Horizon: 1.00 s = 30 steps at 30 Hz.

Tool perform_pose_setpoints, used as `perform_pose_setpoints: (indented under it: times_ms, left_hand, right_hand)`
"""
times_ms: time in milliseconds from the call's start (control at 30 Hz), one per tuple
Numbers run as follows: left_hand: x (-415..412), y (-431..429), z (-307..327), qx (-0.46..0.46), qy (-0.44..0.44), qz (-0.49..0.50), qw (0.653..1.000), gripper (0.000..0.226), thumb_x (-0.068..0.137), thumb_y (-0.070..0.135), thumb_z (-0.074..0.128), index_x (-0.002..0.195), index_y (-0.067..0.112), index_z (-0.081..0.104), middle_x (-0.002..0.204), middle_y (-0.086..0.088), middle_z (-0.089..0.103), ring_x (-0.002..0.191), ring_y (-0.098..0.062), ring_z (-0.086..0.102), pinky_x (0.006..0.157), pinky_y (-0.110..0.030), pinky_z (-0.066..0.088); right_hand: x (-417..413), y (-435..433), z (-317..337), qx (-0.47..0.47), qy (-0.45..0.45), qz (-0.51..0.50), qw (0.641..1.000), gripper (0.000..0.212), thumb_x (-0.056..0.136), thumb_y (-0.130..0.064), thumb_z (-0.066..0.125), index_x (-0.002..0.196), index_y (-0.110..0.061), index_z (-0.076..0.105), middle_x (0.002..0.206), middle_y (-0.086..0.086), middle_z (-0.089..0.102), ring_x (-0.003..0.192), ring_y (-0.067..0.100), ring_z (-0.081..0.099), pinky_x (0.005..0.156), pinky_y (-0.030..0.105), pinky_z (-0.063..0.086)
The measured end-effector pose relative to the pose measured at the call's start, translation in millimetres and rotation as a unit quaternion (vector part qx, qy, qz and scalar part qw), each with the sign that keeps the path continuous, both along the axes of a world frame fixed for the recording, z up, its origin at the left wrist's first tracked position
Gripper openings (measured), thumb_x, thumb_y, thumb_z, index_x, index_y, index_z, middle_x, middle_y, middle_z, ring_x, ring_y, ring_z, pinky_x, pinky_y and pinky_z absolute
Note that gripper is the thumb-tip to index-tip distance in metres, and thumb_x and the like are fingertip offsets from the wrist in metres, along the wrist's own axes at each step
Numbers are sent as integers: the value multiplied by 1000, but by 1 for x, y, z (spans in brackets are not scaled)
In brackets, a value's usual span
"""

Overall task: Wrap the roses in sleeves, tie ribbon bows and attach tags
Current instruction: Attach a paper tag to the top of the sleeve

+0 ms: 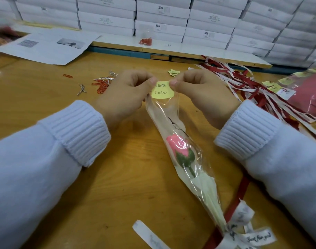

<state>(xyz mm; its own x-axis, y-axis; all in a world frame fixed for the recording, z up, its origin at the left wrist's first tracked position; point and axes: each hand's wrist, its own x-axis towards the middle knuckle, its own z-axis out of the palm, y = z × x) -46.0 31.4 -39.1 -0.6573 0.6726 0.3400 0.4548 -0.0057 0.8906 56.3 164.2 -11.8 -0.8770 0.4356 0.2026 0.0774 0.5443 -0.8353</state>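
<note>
Clear sleeve [159, 112] holds pink rose [177, 146].

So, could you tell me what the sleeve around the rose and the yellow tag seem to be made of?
The sleeve looks like thin clear plastic film: glossy, creased, with the rose visible through it. The tag looks like matte yellow paper, probably a sticky note, bearing handwriting.

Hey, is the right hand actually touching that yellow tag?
Touching. The head view shows the right hand pinching the upper right corner of the yellow tag, with no gap between them; the left hand pinches the opposite corner.
</note>
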Motion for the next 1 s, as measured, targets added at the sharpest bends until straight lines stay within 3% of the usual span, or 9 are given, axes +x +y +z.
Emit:
perform_pose_setpoints:
  times_ms: [67,267,333,467,600,667,833,933,1000]
  left_hand:
    - [-1,3,-1,3,2,12,1000,22,98,15,47,89,25,65,58,17,58,54,3,52,54,-11,41]
    - [-1,2,1,-4,26,20,999,6,90,22,61,90,24,67,73,7,62,55,5,51,51,-7,39]
    - [-1,1,2,12,-2,21,1000,6,88,21,64,87,25,68,71,6,63,57,1,54,55,-12,43]
    - [-3,0,2,37,-69,23,997,10,86,21,66,82,28,72,79,-3,65,74,-20,56,67,-34,48]
    - [-4,0,4,56,-104,38,992,10,85,20,68,81,28,73,80,2,69,76,-21,58,72,-36,48]
    - [-4,0,5,57,-97,46,993,8,86,20,67,86,27,72,81,1,68,77,-20,57,72,-36,50]
    - [-7,3,5,53,-58,105,991,9,87,21,66,84,29,69,63,18,64,56,7,56,53,-9,43]
    - [-6,7,3,28,-29,120,992,8,88,23,66,84,30,67,63,17,62,56,11,56,51,-7,41]
    - [-5,9,3,27,-24,117,992,7,88,21,65,85,28,67,66,15,61,54,10,56,50,-8,43]
  right_hand:
    - [-2,2,0,-5,-6,3,1000,15,89,-23,63,79,-15,69,89,3,73,91,17,67,82,28,54]
    - [-4,2,-3,19,11,-9,1000,15,87,-24,65,77,-14,69,67,-11,67,66,-1,60,66,13,50]
    - [-4,2,-3,27,14,-5,1000,18,87,-27,64,82,-10,69,67,-10,63,61,-3,55,61,11,47]
    - [-3,2,0,20,8,6,1000,30,91,-31,58,84,-4,68,67,-2,56,56,-1,47,61,12,39]
    - [-1,5,5,38,1,26,999,25,94,-28,55,74,-21,69,67,-4,53,52,-4,43,55,7,38]
    - [-1,9,7,43,7,26,999,19,93,-23,57,79,-21,70,68,-8,56,52,-7,45,52,5,37]
    - [-6,23,12,37,21,-35,998,8,88,-20,65,85,-17,71,68,-6,59,53,2,46,48,12,38]
    - [-7,27,15,61,17,-39,997,7,87,-18,66,82,-17,71,70,1,56,59,11,45,49,17,37]
    - [-8,29,17,92,14,-37,995,8,88,-17,65,82,-18,71,70,0,58,58,7,48,52,14,39]
